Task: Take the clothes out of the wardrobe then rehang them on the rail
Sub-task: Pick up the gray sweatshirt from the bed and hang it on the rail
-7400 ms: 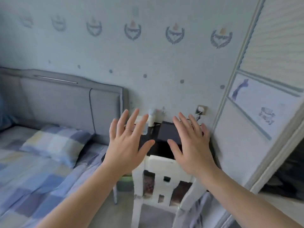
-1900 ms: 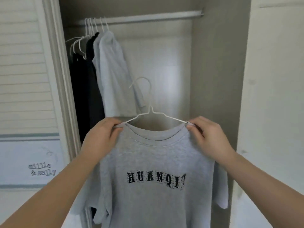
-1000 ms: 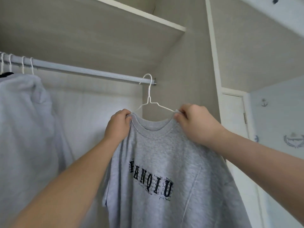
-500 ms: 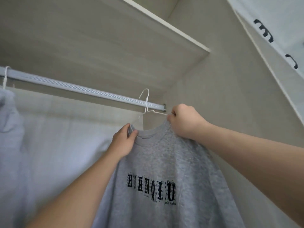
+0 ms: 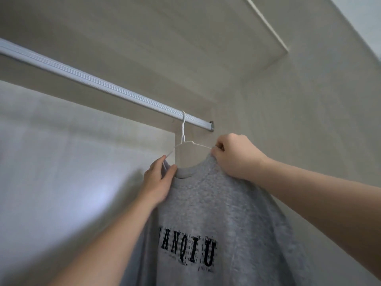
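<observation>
The grey T-shirt [image 5: 216, 213] with dark lettering across the chest hangs on a thin white wire hanger [image 5: 183, 139], whose hook is over the rail [image 5: 103, 83], close to the rail's right end where it meets the wardrobe side wall [image 5: 309, 120]. The shirt's collar sits just below the hanger's neck, and the body of the shirt drops out of view at the bottom.

The left hand [image 5: 157, 182] is closed on the left shoulder of the shirt, thumb and fingers pinching the fabric and the wire beneath it. The right hand [image 5: 233, 155] is curled tight around the right shoulder, gripping the wire arm and cloth together. Both hands carry the hanger, so whether the hook bears the weight yet cannot be told.

The hook looks seated, so the likely step is letting go. Risks, as I judge them: if the 2 hands release unevenly, the light hanger could tip and the shirt slide off 1 shoulder. A downward tug on letting go could bend the thin wire or pull the hook off the rail. So near the rail's end, the shirt may also bunch against the side wall.
</observation>
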`<state>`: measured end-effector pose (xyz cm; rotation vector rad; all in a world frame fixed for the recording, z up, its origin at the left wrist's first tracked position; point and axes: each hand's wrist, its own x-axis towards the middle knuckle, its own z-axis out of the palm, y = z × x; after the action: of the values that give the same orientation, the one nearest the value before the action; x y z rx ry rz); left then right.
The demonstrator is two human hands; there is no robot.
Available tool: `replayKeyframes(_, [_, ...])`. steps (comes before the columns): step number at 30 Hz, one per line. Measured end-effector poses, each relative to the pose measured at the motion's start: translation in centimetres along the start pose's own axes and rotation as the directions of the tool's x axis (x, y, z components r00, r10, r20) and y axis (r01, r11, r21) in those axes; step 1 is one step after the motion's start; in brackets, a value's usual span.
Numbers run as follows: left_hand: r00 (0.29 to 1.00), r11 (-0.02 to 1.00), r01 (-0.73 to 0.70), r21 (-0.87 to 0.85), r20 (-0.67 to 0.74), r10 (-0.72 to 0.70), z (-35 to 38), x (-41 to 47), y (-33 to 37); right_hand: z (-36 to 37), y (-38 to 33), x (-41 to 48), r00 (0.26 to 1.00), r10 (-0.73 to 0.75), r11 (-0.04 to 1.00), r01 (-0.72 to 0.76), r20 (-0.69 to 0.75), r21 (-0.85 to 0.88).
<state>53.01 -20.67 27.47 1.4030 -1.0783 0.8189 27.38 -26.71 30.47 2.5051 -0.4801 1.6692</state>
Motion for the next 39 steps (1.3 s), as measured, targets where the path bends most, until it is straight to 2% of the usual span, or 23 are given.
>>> replayKeyframes(4, [0.999,0.997,-0.035,-0.065,0.004,0.035,1.9,0.0,-0.2,0.4,1.3,-1.0,0.988,-0.157,0.945,0.151,0.004,-0.289])
replayKeyframes(8, [0.998,0.993,-0.034,-0.113,0.050,0.040,3.8,-0.2,0.3,0.4,3.2,-1.5,0.947,-0.297,0.815,0.320,0.126,-0.483])
replayKeyframes(11, [0.993,0.992,-0.045,-0.115,0.101,0.057,5.6,0.0,0.7,0.2,4.3,-1.4,0.930,-0.288,0.736,0.367,0.227,-0.569])
replayKeyframes(14, [0.986,0.996,-0.065,-0.056,0.151,0.073,7.3,0.3,1.4,-0.1,5.1,-1.2,0.931,-0.205,0.733,0.350,0.301,-0.584])
replayKeyframes(19, [0.967,0.998,0.010,-0.058,0.255,0.005,10.1,0.8,1.9,0.2,7.1,-0.7,0.938,-0.161,0.673,0.332,0.308,-0.661])
replayKeyframes(24, [0.967,1.000,0.009,-0.023,0.254,-0.002,11.7,0.5,2.2,0.7,7.9,-0.7,0.934,-0.190,0.599,0.354,0.302,-0.718])
replayKeyframes(28, [0.963,0.994,0.069,-0.080,0.267,-0.045,11.1,0.3,2.6,0.6,7.9,-1.0,0.936,-0.198,0.609,0.350,0.291,-0.712])
replayKeyframes(31, [0.968,0.996,0.084,-0.034,0.240,-0.074,10.3,-0.8,3.3,0.0,7.8,-1.9,0.942,-0.200,0.655,0.333,0.269,-0.678])
replayKeyframes(39, [0.982,0.982,-0.121,0.145,0.164,0.097,8.5,-10.4,8.3,-4.3,9.5,-10.0,0.962,-0.186,0.737,0.272,0.201,-0.619])
